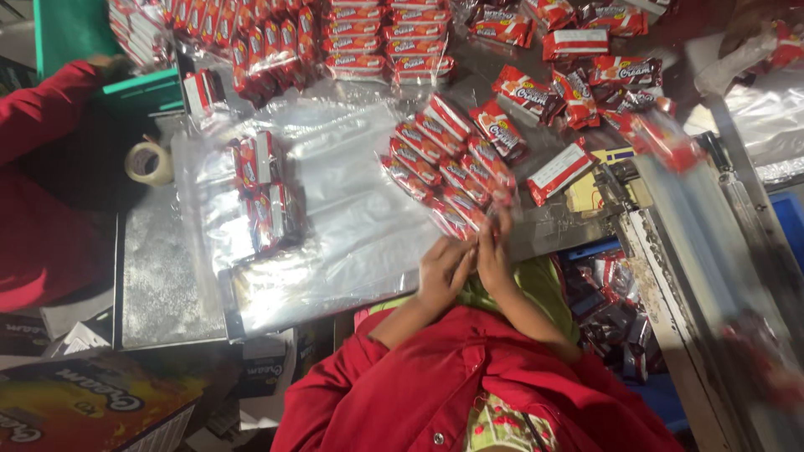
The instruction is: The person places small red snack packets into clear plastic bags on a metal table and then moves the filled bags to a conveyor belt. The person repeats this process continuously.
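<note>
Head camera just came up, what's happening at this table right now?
A person in a red top has both hands at the near end of a fanned row of red snack packets; the left hand and right hand pinch the last packets together. Clear plastic bags lie spread on the metal table, some packets already stacked on them. A tape roll sits at the left, by another person's red sleeve.

Both forearms, in red sleeves pushed back from the wrists, are reaching forward and converging. The left hand and right hand are pressing side by side, touching, fingers curled and pointing away from the body, each grip partly closed.
</note>
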